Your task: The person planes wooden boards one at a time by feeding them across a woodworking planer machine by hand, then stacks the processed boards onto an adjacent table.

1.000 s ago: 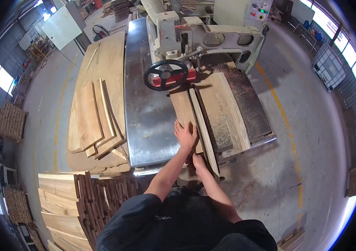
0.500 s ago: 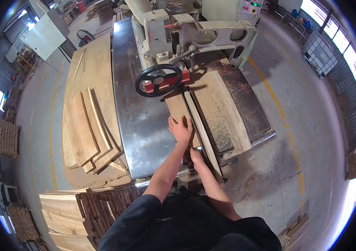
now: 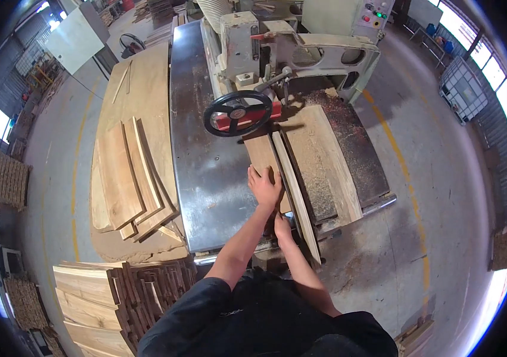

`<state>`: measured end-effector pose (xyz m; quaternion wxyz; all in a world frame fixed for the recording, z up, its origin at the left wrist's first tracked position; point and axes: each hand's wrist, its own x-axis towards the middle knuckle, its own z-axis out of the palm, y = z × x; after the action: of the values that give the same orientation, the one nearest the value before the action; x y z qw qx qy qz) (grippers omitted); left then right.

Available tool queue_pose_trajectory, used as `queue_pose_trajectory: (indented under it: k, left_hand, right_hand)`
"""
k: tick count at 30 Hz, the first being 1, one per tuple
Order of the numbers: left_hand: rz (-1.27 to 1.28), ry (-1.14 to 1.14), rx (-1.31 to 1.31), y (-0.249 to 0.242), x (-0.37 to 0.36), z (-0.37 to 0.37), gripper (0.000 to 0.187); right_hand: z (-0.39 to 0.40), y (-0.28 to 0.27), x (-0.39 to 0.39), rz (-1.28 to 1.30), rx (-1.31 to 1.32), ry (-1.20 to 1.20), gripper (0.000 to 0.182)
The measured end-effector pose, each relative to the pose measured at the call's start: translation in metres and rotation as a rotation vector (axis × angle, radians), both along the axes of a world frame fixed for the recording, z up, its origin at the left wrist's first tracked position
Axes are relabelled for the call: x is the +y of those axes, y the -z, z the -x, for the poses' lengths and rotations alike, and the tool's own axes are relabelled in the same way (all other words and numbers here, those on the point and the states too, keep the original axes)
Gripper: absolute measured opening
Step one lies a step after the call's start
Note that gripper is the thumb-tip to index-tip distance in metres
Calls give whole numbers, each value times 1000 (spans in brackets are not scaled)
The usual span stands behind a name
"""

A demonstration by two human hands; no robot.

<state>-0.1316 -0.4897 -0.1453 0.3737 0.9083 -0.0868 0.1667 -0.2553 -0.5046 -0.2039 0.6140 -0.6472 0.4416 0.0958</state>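
A flat wooden board [image 3: 259,153] lies on the steel machine table, its far end close to the black handwheel [image 3: 238,113]. My left hand [image 3: 264,186] rests on top of this board with its fingers spread. Lower down, my right hand [image 3: 282,228] is by the board's near end; its fingers are mostly hidden, so I cannot see how they meet the wood. Along the board's right side runs a long, narrow wooden strip or fence [image 3: 297,199]. Beyond the handwheel stands the saw-like machine's grey housing [image 3: 239,50].
Right of the strip, a sawdust-covered plank [image 3: 339,172] lies on the table. Several loose boards [image 3: 119,178] rest on a wooden surface to the left. Stacked boards [image 3: 86,297] stand at the lower left. A control panel [image 3: 375,15] is at the back.
The view has swung slightly left, so the machine appears further right. Both hands stay at nearly the same places on and by the board.
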Motion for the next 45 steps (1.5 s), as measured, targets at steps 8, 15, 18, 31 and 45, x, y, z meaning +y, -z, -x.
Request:
queue_pose_trajectory:
  k: [8,15,18,31,45]
  left_hand:
    - [6,9,17,-4,1,-2,42]
    - [-16,-2,37,-6,-1,-7,42]
    - [-19,8,51,-5,-1,-21,42]
    - [229,50,-263,-60,262,-156,34]
    - [-204,-977,198,-67,484,-149,77]
  right_hand:
    - [1,-57,-2,-135,46,29,59]
    - [0,-25,-7,-150,156,35,62]
    - [-14,14,-13,-105,92,76,57]
    - [-157,-23,-45,-272,19,-49,58]
    - [-218,-47,-13,61,-373,-30,44]
